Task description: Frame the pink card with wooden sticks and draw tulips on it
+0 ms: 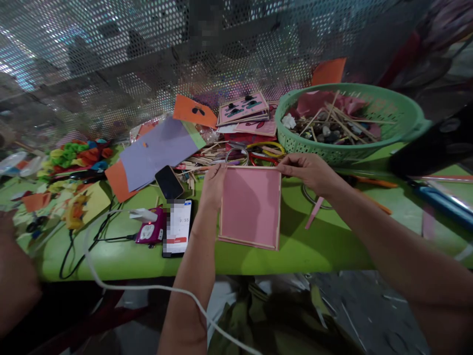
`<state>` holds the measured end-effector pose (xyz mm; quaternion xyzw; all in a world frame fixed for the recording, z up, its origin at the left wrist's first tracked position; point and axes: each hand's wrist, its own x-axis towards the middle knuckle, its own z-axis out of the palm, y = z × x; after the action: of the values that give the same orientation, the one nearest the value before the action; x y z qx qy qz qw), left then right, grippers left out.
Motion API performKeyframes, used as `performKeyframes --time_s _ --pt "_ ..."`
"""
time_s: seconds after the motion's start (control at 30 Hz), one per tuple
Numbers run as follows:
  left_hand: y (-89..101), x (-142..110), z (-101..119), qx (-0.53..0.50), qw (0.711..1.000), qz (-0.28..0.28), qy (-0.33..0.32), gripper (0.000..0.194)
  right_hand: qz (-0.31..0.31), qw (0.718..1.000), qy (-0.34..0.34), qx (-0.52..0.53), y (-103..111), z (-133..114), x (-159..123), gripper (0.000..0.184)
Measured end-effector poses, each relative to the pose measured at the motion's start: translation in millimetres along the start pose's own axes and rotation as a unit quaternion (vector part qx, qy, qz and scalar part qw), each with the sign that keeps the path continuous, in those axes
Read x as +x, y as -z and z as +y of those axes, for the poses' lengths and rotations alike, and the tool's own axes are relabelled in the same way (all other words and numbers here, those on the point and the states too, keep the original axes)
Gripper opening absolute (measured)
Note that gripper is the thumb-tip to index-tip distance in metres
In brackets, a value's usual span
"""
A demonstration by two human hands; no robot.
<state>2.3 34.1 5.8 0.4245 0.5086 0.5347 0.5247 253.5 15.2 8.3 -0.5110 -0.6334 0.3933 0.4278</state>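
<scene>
A pink paper square (250, 204) framed with thin wooden sticks lies on the green table (318, 246) in front of me. My left hand (213, 185) rests on its far left corner with fingers curled against the stick edge. The far right corner is pinched by my right hand (308, 170), thumb and fingers pressed on the top stick.
A green basket (351, 123) of sticks and stones stands at back right. Loose sticks, rings (264, 150), coloured paper sheets (158, 150) and cards (242, 108) crowd the back. Two phones (178, 227) and a white cable (121, 281) lie left. A glue gun (436, 148) sits right.
</scene>
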Motion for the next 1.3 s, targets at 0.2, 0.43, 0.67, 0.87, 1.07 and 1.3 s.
performKeyframes --time_s 0.2,0.43,0.67,0.87,1.07,1.3 --pt "-0.6 0 -2 -0.009 0.999 0.030 -0.014 0.016 -0.016 1.000 -0.008 0.003 -1 4 3 0.058" --pt "2.3 0 -5 -0.015 0.999 -0.026 -0.030 0.025 0.011 0.997 -0.043 0.061 -7 2 1 0.064" --pt "6.1 -3 -1 0.036 0.997 -0.071 -0.023 0.027 0.017 0.996 -0.046 0.073 -7 3 1 0.060" --pt "5.1 -4 2 0.025 0.996 -0.084 0.003 0.026 0.016 0.996 -0.043 0.081 -6 5 1 0.053" --pt "4.1 -3 2 0.019 0.997 -0.074 0.001 0.027 0.015 0.995 -0.042 0.084 -7 1 0 0.054" --pt "4.0 -3 2 0.031 0.996 -0.082 -0.023 0.027 -0.003 0.993 -0.051 0.109 -8 -6 -3 0.058"
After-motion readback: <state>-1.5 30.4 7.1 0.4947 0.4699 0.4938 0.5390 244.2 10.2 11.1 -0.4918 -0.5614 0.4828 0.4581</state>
